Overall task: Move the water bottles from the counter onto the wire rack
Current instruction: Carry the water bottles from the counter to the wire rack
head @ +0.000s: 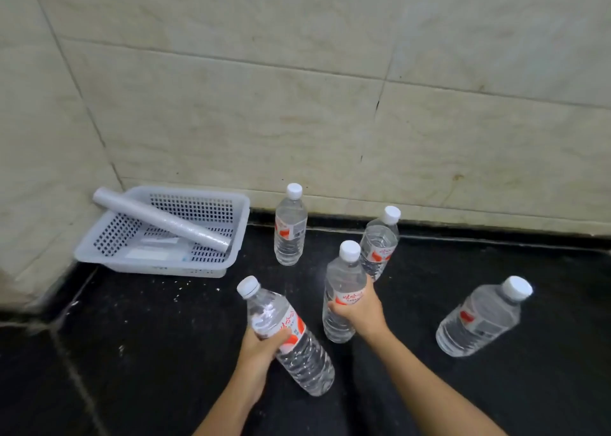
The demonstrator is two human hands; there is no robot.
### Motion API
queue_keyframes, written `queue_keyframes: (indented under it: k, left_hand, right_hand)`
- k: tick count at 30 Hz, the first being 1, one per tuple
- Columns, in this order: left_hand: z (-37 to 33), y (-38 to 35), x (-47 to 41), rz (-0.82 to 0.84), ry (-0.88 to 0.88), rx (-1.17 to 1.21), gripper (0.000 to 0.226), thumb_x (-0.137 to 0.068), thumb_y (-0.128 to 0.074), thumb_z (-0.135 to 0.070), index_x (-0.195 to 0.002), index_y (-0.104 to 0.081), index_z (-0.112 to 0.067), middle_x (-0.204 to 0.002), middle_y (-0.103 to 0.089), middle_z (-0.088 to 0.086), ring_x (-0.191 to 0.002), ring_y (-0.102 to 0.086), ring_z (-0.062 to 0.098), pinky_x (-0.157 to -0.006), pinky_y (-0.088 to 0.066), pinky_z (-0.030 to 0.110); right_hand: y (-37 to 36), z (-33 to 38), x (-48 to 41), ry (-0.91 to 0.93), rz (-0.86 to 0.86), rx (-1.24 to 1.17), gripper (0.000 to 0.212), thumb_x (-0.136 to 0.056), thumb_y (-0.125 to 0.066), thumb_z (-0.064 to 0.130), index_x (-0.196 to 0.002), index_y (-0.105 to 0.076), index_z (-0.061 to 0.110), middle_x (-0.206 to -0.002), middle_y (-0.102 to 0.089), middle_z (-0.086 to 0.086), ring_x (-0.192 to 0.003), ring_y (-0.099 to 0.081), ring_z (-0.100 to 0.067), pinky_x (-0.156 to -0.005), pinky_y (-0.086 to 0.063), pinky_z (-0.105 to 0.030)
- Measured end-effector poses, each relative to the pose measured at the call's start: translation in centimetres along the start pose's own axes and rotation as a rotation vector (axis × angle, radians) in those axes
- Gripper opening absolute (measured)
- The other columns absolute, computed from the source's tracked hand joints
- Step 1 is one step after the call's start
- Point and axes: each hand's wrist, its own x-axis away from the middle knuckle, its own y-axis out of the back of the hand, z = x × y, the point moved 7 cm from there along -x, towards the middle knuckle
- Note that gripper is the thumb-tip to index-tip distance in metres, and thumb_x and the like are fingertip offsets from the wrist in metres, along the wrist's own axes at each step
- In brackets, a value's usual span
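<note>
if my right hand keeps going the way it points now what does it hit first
The right hand, gripping an upright bottle, points forward and left. Along that line the first thing looks to be the far-left bottle, though depth is unclear from this one view.

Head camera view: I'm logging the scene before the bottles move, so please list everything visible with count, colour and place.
Tilted water bottle: one, clear with white cap and red label, front centre.
Upright held water bottle: one, same colours, just right of it.
Free water bottles: three, same colours; by the wall, behind the held pair, far right.
Basket: one, white, back left corner.
Roll: one, whitish, lying across the basket.
Counter: one, black, under everything.
Wall: cream tiles, behind and left.
Wire rack: none in view.
Left hand: one, grips the tilted bottle.
Right hand: one, grips the upright held bottle.
</note>
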Motion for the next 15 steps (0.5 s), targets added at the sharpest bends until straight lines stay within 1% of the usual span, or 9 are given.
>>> queue_keyframes:
  k: [1, 2, 4, 6, 7, 10, 12, 13, 15]
  left_hand:
    - [-0.4, -0.3, 0.2, 0.032, -0.011, -0.023, 0.081, -0.044, -0.078, -0.015, -0.120, -0.050, -0.009, -0.101, -0.067, 0.009, -0.090, -0.065, 0.021, -0.072, -0.055, 0.028]
    - [-0.7, -0.8, 0.4, 0.069, -0.030, -0.053, 0.086, -0.038, -0.076, -0.021, -0.119, -0.050, -0.010, -0.100, -0.067, 0.007, -0.087, -0.067, 0.017, -0.071, -0.055, 0.026]
    - [-1.2, -1.9, 0.5, 0.144, -0.064, -0.108, 0.086, -0.039, -0.076, -0.021, -0.120, -0.050, -0.009, -0.102, -0.067, 0.007, -0.086, -0.068, 0.014, -0.072, -0.057, 0.024]
    - [-1.3, -3.0, 0.7, 0.218, -0.075, -0.157, 0.088, -0.039, -0.076, -0.021, -0.121, -0.049, -0.006, -0.105, -0.066, 0.011, -0.091, -0.065, 0.021, -0.082, -0.055, 0.031]
    - [-1.4, -3.7, 0.8, 0.259, -0.086, -0.185, 0.088, -0.038, -0.076, -0.023, -0.120, -0.050, -0.006, -0.104, -0.066, 0.011, -0.091, -0.064, 0.022, -0.083, -0.053, 0.033]
    - [-0.9, -5.6, 1.5, 0.380, -0.079, -0.263, 0.085, -0.036, -0.077, -0.028, -0.115, -0.051, -0.009, -0.104, -0.065, 0.014, -0.091, -0.062, 0.023, -0.078, -0.054, 0.030]
    - [-0.7, -7.3, 2.4, 0.450, -0.069, -0.283, 0.077, -0.033, -0.077, -0.029, -0.106, -0.054, -0.016, -0.101, -0.065, 0.012, -0.090, -0.062, 0.024, -0.069, -0.056, 0.023]
    - [-0.7, -8.4, 3.0, 0.490, -0.069, -0.285, 0.075, -0.032, -0.077, -0.029, -0.103, -0.054, -0.019, -0.099, -0.065, 0.010, -0.090, -0.062, 0.023, -0.068, -0.056, 0.023]
    - [-1.0, -10.9, 4.6, 0.578, -0.084, -0.309, 0.074, -0.031, -0.077, -0.029, -0.101, -0.053, -0.022, -0.097, -0.066, 0.004, -0.088, -0.063, 0.021, -0.071, -0.055, 0.023]
  right_hand:
    - [0.5, -0.2, 1.1, -0.018, -0.013, 0.019, 0.073, -0.062, -0.078, 0.012, -0.124, -0.041, 0.018, -0.105, -0.055, 0.003, -0.106, -0.057, -0.024, -0.091, -0.045, -0.034]
    - [1.1, -0.4, 2.2, -0.038, -0.029, 0.038, 0.070, -0.062, -0.077, 0.013, -0.123, -0.042, 0.018, -0.104, -0.056, 0.003, -0.105, -0.058, -0.024, -0.089, -0.045, -0.033]
    - [2.4, -0.9, 4.5, -0.075, -0.057, 0.076, 0.069, -0.061, -0.076, 0.016, -0.120, -0.043, 0.018, -0.104, -0.057, 0.003, -0.102, -0.058, -0.023, -0.087, -0.045, -0.033]
    - [4.0, -1.9, 7.0, -0.124, -0.108, 0.089, 0.071, -0.055, -0.076, 0.022, -0.118, -0.043, 0.017, -0.104, -0.058, 0.001, -0.101, -0.058, -0.023, -0.087, -0.045, -0.034]
    - [5.0, -2.5, 8.3, -0.146, -0.145, 0.083, 0.070, -0.055, -0.076, 0.021, -0.116, -0.044, 0.018, -0.103, -0.059, 0.001, -0.100, -0.058, -0.023, -0.087, -0.045, -0.033]
    - [8.1, -4.3, 12.7, -0.198, -0.267, 0.037, 0.062, -0.059, -0.078, 0.012, -0.109, -0.043, 0.025, -0.102, -0.060, 0.000, -0.099, -0.058, -0.022, -0.086, -0.044, -0.032]
    - [10.4, -5.0, 15.6, -0.216, -0.343, 0.024, 0.062, -0.057, -0.078, 0.014, -0.107, -0.042, 0.026, -0.101, -0.059, 0.002, -0.097, -0.058, -0.020, -0.085, -0.044, -0.031]
    - [11.6, -5.2, 17.0, -0.223, -0.376, 0.022, 0.062, -0.058, -0.079, 0.014, -0.107, -0.042, 0.026, -0.100, -0.059, 0.003, -0.096, -0.058, -0.019, -0.084, -0.044, -0.030]
    - [14.1, -5.4, 19.7, -0.228, -0.431, 0.012, 0.062, -0.061, -0.079, 0.011, -0.107, -0.041, 0.027, -0.097, -0.058, 0.008, -0.092, -0.057, -0.015, -0.084, -0.045, -0.028]
